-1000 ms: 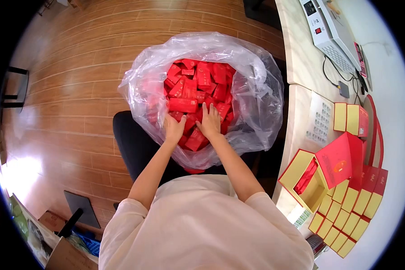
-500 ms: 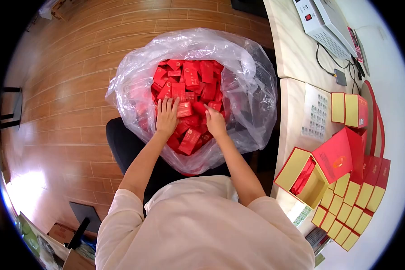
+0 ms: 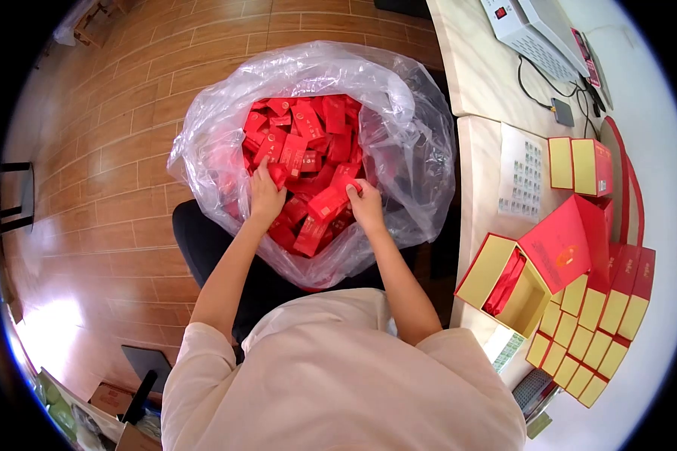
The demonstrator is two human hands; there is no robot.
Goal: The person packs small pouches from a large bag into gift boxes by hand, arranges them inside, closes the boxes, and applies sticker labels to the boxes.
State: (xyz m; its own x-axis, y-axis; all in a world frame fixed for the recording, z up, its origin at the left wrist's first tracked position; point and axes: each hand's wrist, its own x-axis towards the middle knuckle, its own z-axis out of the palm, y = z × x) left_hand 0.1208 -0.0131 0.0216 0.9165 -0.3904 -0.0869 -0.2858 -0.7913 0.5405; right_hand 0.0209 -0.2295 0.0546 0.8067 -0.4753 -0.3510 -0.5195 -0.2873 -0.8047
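A large clear plastic bag [image 3: 417, 128] stands open in front of me, filled with small red packets [image 3: 308, 120] that carry gold print. My right hand [image 3: 365, 206] is closed on the edge of one red packet [image 3: 328, 203], lifted slightly above the pile and tilted. At the left side of the pile, my left hand [image 3: 267, 197] pinches another red packet [image 3: 277, 175] between thumb and fingers. More packets lie at all angles beneath and around both hands.
On the cream-covered table [image 3: 478, 169] at right, an open red and gold gift box [image 3: 530, 304] has red packets in one compartment. Stacked gift boxes [image 3: 590, 338], a sticker sheet [image 3: 520, 173] and a white machine [image 3: 538, 34] are there too. Wooden floor lies left.
My right hand has raised a red packet and turned it. My left hand has shifted left and curled its fingers around another packet. The view has shifted slightly.
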